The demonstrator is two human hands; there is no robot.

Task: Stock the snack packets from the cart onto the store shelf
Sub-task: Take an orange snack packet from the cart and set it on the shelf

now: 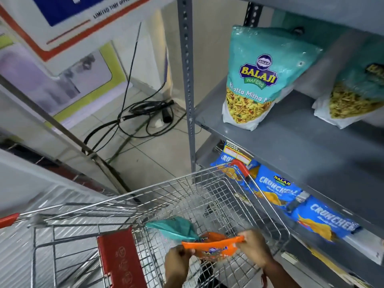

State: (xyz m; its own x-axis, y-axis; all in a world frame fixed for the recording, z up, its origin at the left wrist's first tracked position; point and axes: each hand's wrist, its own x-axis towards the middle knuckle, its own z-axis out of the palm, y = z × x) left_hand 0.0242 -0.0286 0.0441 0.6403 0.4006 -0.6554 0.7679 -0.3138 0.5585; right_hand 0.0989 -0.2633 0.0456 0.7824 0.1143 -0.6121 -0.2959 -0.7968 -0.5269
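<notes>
Both hands hold an orange snack packet (212, 247) by its top edge, low inside the wire cart (209, 196). My left hand (176, 261) pinches its left corner and my right hand (254, 247) grips its right corner. A teal packet (174, 228) lies in the cart just behind and left of the orange one. On the grey shelf (291, 140) to the right stands a teal Balaji packet (257, 77) upright, and a second teal packet (357, 90) leans further right, partly cut off by the frame edge.
Blue Crunchex packets (278, 190) fill the lower shelf beside the cart's right rim. A perforated grey upright post (188, 80) marks the shelf's left end. Black cables (143, 117) lie coiled on the tiled floor beyond the cart. A red child-seat flap (118, 260) sits in the cart's near end.
</notes>
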